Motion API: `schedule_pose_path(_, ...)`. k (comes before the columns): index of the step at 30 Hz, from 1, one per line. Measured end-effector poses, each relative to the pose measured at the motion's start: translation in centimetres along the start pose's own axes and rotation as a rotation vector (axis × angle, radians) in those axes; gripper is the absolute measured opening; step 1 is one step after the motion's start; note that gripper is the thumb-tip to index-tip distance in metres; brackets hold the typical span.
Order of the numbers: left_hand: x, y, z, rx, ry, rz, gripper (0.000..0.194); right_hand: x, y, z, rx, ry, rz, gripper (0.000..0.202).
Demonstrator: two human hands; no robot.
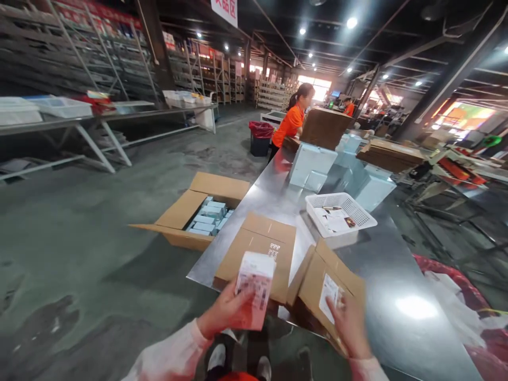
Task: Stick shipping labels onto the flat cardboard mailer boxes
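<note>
My left hand [232, 307] is closed round a small white and pink box [257, 283] with printing on its face, held above the near edge of the metal table. To the right, my right hand [349, 320] rests at a white label [330, 297] on an upright brown carton [345, 272]; its thumb and fingers are at the label's edge, and whether they grip it is unclear. Behind the small box lies a closed flat carton [262, 238]. Beyond them stands a white perforated basket [337, 235] with papers inside.
An open carton [178, 211] of light blue boxes stands left of the table [397, 264]. Farther back are light blue boxes [313, 161], stacked cardboard [391, 153] and a person in orange [290, 124]. A red-lined bin [436, 262] sits at the right.
</note>
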State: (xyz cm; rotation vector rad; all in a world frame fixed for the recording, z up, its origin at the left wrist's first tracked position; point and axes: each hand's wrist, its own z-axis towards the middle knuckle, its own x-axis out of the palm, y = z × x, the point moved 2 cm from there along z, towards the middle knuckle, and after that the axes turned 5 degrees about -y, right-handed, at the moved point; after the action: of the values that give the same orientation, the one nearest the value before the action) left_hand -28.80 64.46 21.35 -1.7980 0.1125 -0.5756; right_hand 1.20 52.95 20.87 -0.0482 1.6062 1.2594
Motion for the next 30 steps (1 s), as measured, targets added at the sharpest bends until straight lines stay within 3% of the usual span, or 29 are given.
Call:
schedule_pose_path(2, 0.8, 0.5, -1.4, -0.001, 0.182, 0.084, 0.054, 3.7, 5.3, -3.0, -0.031, 0.482, 0.469, 0.074)
schedule_pose_path(3, 1.0, 0.6, -1.9, -0.019, 0.282, 0.128, 0.051, 5.3, 7.5, -4.5, -0.018, 0.591, 0.667, 0.07)
schedule_pose_path(5, 1.1, 0.6, -2.2, -0.04, 0.382, 0.162, 0.051, 7.9, 10.3, -7.0, 0.042, 0.61, 0.889, 0.056)
schedule_pose_path(7, 0.4, 0.4, -1.6, -0.027, 0.269, 0.119, 0.057, 9.7, 11.1, -8.5, 0.056, 0.589, 0.911, 0.045)
schedule_pose_path(10, -0.9, 0.6, -0.2, -0.037, -0.042, 0.045, 0.059, 11.1, 11.1, -8.6, -0.032, 0.715, 0.842, 0.045)
schedule_pose_path(12, -1.2, 1.1, 0.4, -0.062, -0.099, 0.058, 0.053, 11.3, 11.5, -7.0, -0.065, 0.679, 0.787, 0.05)
schedule_pose_path(15, -1.0, 1.8, 0.5, -0.037, -0.081, 0.087, 0.047, 10.8, 13.1, -4.3, -0.173, 0.595, 0.596, 0.042)
schedule_pose_path(18, -0.9, 2.6, 0.5, 0.031, -0.218, 0.057, 0.046, 10.3, 14.6, -3.1, -0.293, 0.592, 0.437, 0.035)
schedule_pose_path(23, -1.3, 4.4, 1.4, 0.025, -0.417, 0.084, 0.053, 11.0, 14.3, -3.0, -0.31, 0.504, 0.321, 0.03)
schedule_pose_path(25, -1.6, 5.0, 2.1, 0.016, -0.388, 0.007, 0.049, 12.2, 13.9, -2.1, -0.333, 0.474, 0.331, 0.029)
schedule_pose_path(30, -3.4, 7.9, 2.7, -0.244, -0.057, -0.129, 0.059, 17.0, 13.4, 4.2, -0.4, 0.245, 0.134, 0.025)
